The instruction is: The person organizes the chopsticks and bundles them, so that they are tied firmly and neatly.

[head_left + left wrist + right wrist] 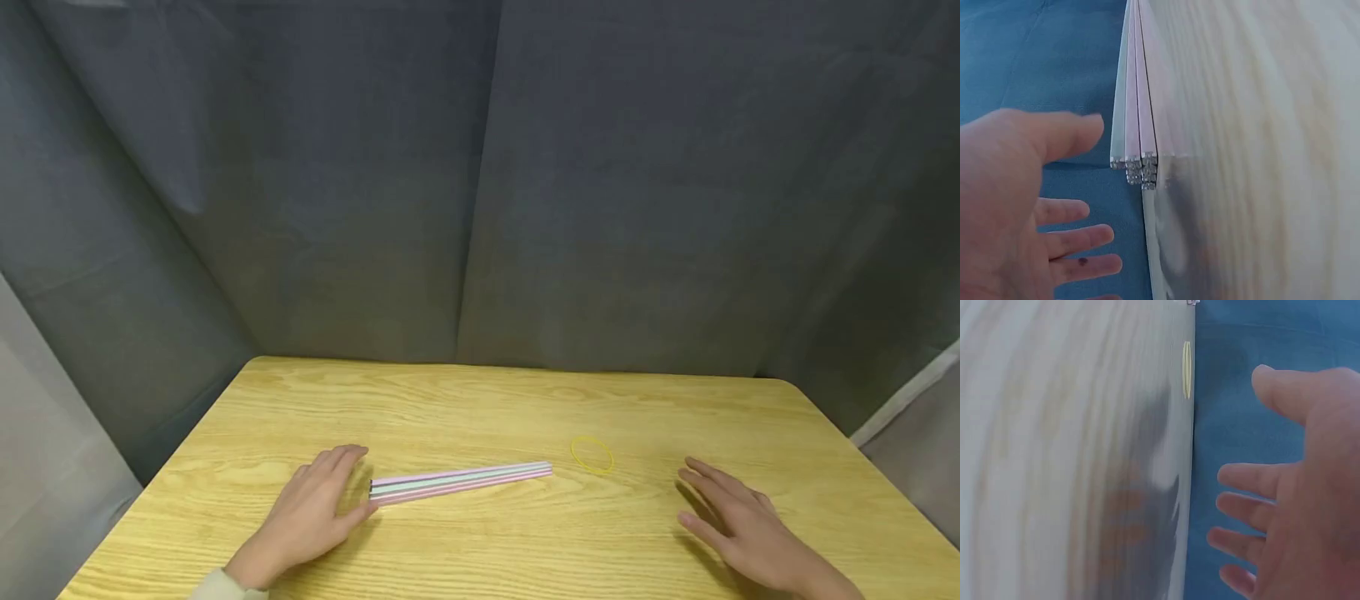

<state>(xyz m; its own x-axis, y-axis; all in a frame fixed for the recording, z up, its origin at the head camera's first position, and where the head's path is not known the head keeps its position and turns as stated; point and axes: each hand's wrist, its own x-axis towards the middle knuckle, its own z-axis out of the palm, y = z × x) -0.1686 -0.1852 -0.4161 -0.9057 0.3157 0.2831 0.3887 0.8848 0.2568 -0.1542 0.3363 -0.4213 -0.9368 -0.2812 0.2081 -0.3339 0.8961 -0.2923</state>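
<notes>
A bundle of long, thin sticks [465, 481] in pink, white and pale green lies on the table, slightly slanted. My left hand [311, 508] is beside its left end with thumb and fingers spread; in the left wrist view a gap shows between the thumb and the stacked stick ends [1141, 169]. Whether the thumb touches them in the head view I cannot tell. Just past the bundle's right end lies a yellow rubber band [573, 452], seen edge-on in the right wrist view. To its right, my right hand [750, 533] hovers with fingers extended, holding nothing.
The wood-grain table [465, 550] has rounded far corners. Dark grey cloth [360, 208] hangs behind it and along the sides. Lighter panels [45, 433] stand at the far left and right.
</notes>
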